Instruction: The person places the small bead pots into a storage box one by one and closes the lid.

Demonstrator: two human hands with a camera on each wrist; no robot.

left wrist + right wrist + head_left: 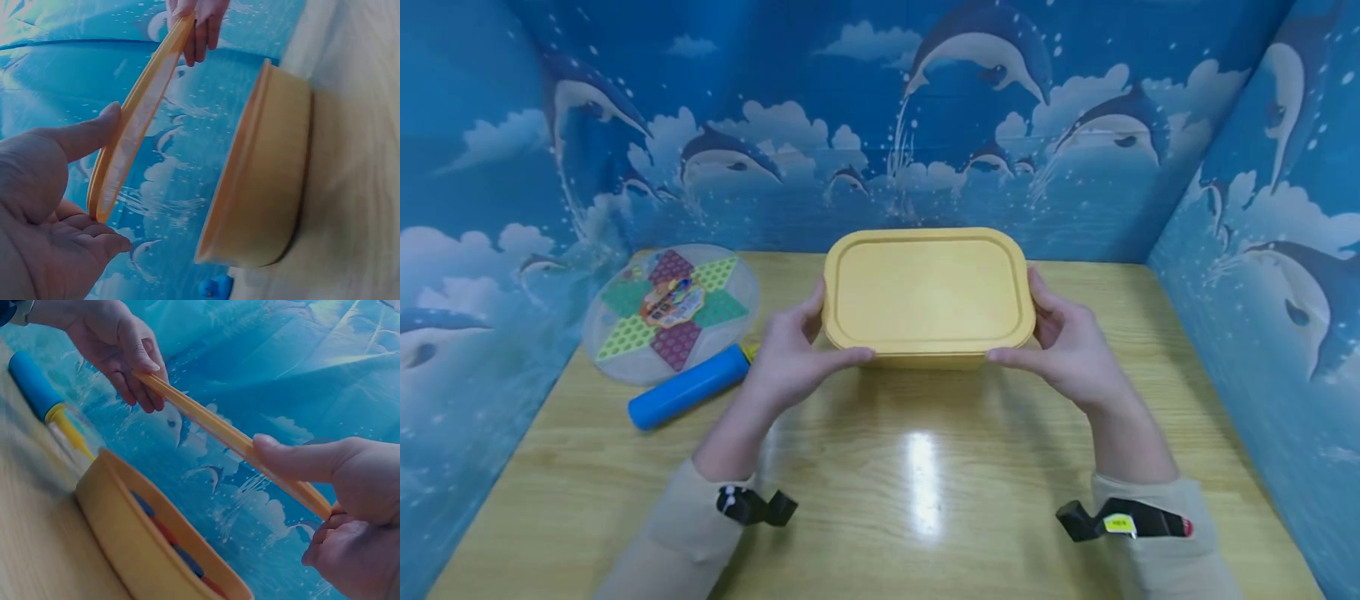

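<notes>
Both hands hold a yellow rectangular lid [930, 292] up above a yellow box [265, 169]. My left hand [793, 346] pinches the lid's left end, thumb on top and fingers beneath. At the other end, my right hand [1067, 350] grips it the same way. Both wrist views show a gap between lid and box, so the two are apart. Inside the box, blue and red pieces [165, 531] show in the right wrist view; their kind is unclear. From the head view the lid hides most of the box.
Left of the box lies a round game board [617, 354] with a colored star. Beside it, near my left forearm, is a blue pump [688, 387] with a yellow end. The wooden table [865, 492] is bounded by dolphin-printed cloth walls [790, 208].
</notes>
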